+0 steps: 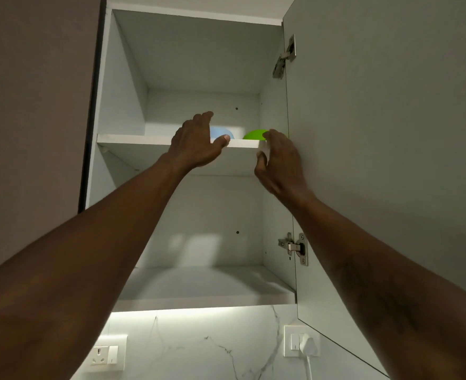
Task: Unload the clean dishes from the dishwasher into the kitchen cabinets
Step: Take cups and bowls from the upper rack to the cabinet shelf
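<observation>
Both arms reach up into an open wall cabinet. On its upper shelf [133, 139] sit a pale blue dish [222, 132] and a green dish [255, 134], each only partly seen over the shelf edge. My left hand [199, 141] is at the shelf's front edge beside the blue dish, fingers extended, thumb along the edge; whether it touches the dish is hidden. My right hand [278, 160] hovers just below and right of the green dish with relaxed fingers, holding nothing.
The cabinet door [377, 160] stands open on the right, with hinges [295, 248] on its inner edge. The lower shelf [207, 286] holds nothing visible. Below are a marble backsplash, a wall socket [107, 355] on the left and a plugged-in socket [303, 342] on the right.
</observation>
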`<act>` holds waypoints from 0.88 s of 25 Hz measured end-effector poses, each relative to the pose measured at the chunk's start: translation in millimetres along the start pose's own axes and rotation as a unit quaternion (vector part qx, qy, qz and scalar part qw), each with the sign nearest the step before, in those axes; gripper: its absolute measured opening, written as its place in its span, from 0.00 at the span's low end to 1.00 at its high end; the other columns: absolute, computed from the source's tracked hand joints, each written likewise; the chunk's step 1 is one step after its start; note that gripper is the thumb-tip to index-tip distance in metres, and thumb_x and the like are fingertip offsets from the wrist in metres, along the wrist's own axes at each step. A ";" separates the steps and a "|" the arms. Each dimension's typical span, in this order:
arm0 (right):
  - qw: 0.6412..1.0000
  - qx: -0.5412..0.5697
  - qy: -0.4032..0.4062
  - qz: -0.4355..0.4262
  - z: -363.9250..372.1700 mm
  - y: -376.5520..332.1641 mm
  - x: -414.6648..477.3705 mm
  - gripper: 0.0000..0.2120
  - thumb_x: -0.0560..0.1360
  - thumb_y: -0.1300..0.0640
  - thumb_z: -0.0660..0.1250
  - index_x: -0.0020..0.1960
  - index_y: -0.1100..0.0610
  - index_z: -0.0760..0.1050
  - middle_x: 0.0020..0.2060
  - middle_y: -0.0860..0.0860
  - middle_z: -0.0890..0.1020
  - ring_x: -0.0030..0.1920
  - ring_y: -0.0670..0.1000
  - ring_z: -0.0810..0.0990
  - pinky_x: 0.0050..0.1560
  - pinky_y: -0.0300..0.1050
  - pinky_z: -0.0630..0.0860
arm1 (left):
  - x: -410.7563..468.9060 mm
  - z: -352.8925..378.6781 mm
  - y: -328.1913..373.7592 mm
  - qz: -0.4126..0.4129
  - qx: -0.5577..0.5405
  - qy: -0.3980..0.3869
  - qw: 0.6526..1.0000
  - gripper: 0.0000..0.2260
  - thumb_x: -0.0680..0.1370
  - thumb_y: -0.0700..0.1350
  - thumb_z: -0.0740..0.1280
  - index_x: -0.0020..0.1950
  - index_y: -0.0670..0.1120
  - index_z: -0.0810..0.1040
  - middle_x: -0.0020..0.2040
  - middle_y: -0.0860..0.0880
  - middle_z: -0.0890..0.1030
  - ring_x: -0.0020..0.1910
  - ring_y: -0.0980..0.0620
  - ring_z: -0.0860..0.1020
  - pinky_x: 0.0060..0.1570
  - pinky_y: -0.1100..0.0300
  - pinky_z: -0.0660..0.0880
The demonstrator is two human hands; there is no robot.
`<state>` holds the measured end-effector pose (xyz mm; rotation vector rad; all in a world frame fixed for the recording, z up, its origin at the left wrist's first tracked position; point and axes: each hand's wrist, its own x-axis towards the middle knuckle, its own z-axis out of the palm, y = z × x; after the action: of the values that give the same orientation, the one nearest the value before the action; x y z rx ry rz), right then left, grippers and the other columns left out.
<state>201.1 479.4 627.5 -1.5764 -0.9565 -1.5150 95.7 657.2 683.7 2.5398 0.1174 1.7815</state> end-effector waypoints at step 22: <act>0.982 -0.068 -0.168 0.054 -121.7 -96.8 -143.2 0.30 0.77 0.52 0.67 0.76 0.58 0.65 0.75 0.56 0.69 0.77 0.57 0.64 0.75 0.54 0.65 | -203.4 -55.5 53.4 0.030 0.065 -0.146 0.987 0.37 0.78 0.63 0.66 0.81 0.48 0.59 0.81 0.43 0.58 0.80 0.43 0.55 0.78 0.42 0.51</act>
<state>56.2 411.2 489.5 -1.9943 -0.9466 -1.2861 -23.3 586.3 516.0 2.8920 0.1522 1.4397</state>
